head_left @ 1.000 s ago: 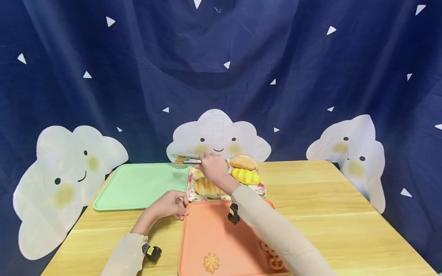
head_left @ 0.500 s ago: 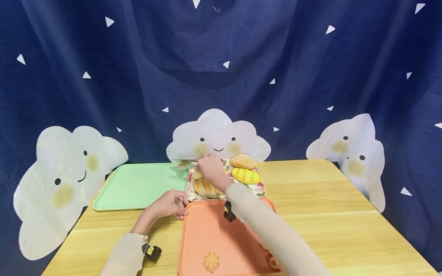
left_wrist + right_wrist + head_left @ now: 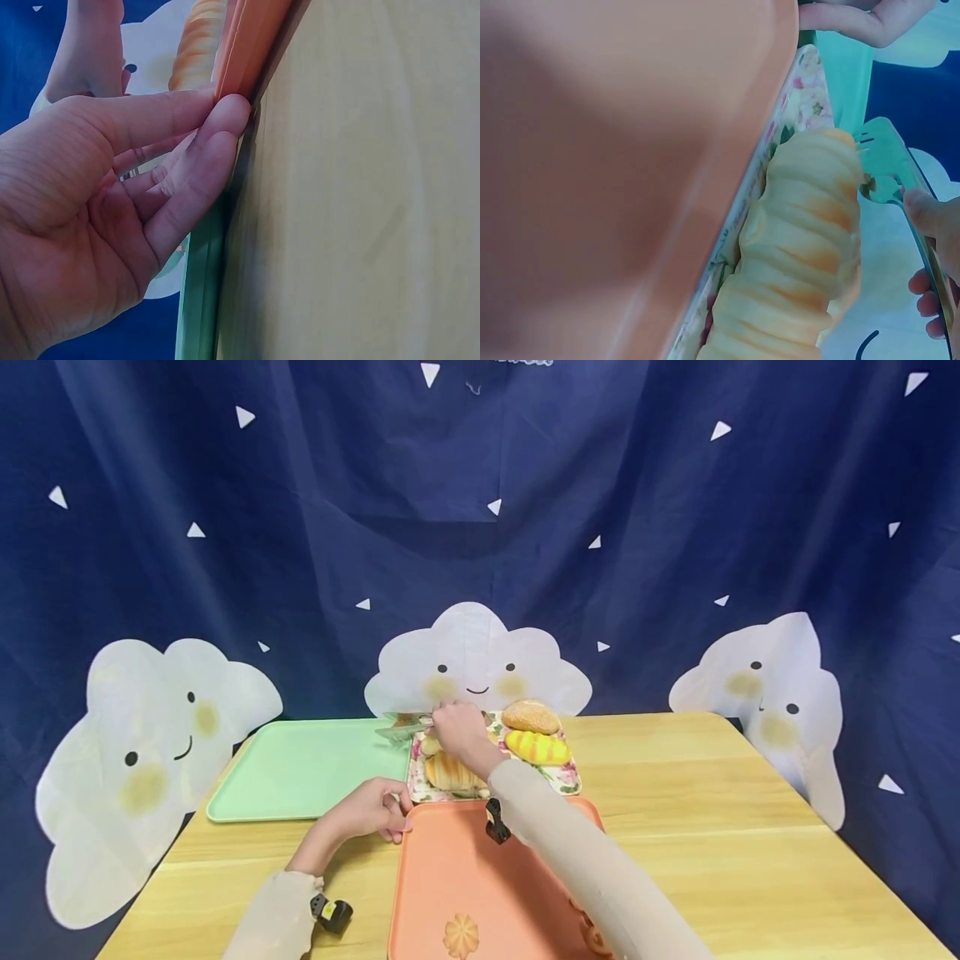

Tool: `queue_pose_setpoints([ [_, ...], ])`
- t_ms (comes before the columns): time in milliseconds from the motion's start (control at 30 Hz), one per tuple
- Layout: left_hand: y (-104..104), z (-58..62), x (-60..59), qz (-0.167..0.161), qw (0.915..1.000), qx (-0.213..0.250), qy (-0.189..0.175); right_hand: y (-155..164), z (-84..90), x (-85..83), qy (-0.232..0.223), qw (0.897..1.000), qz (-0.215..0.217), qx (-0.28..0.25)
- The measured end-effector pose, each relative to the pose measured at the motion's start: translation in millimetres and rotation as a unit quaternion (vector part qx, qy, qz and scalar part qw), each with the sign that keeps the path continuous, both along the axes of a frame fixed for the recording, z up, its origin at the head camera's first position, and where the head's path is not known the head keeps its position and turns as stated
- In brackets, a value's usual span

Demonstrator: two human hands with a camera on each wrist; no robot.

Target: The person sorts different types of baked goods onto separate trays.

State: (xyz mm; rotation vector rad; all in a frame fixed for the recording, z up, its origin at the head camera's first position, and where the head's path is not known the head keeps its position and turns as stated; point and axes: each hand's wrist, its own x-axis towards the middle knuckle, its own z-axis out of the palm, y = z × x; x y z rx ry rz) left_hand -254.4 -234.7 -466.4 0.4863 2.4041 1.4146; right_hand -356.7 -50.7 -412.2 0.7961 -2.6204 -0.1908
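Head view: the right hand (image 3: 459, 731) is reaching over the floral tray (image 3: 567, 779) at the far middle of the counter (image 3: 750, 843), fingers curled round a pair of metal tongs (image 3: 401, 727) whose tips are pointing left, over the edge of the green tray (image 3: 300, 768). Just below that hand a ridged bread roll (image 3: 448, 771) is lying on the floral tray; a yellow striped bun (image 3: 537, 747) and a brown round bun (image 3: 530, 717) are sitting further right on it. The left hand (image 3: 367, 810) is resting at the far left corner of the orange tray (image 3: 465, 877), fingers loosely curled against its rim. A flower-shaped cookie (image 3: 460, 934) is lying near the tray's front edge; the right sleeve is covering other cookies, so their shape is hard to make out.

Left wrist view: the left hand (image 3: 112, 202) is pinching the orange tray (image 3: 251, 45) rim, thumb on top and a fingertip underneath. The green tray (image 3: 199, 300) edge is showing below it.

Right wrist view: the tongs (image 3: 900, 187) are lying beside the ridged bread roll (image 3: 795, 255), one blade near its end. Only fingertips of the right hand (image 3: 934, 255) are showing, cut off at the frame edge. The orange tray (image 3: 592, 150) is blurred and filling the left. No readable writing anywhere.
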Motion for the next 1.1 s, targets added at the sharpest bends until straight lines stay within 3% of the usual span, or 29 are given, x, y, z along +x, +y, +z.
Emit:
queue_pose_setpoints([
  [267, 0.1, -3.6, 0.0, -0.002, 1.0, 0.0, 0.002, 0.0, -7.8, -1.2, -0.002, 1.0, -0.004, -0.011],
  [633, 0.7, -1.3, 0.0, 0.001, 1.0, -0.006, 0.005, 2.2, -6.7, 2.6, 0.057, 0.998, -0.007, 0.017],
  [867, 0.9, -1.0, 0.0, 0.001, 1.0, -0.004, 0.003, 26.9, 0.0, 10.8, 0.089, 0.995, 0.035, 0.002],
  [1100, 0.7, -2.8, 0.4, 0.002, 1.0, -0.002, 0.002, 72.4, 5.7, 20.3, 0.151, 0.983, 0.099, -0.038],
])
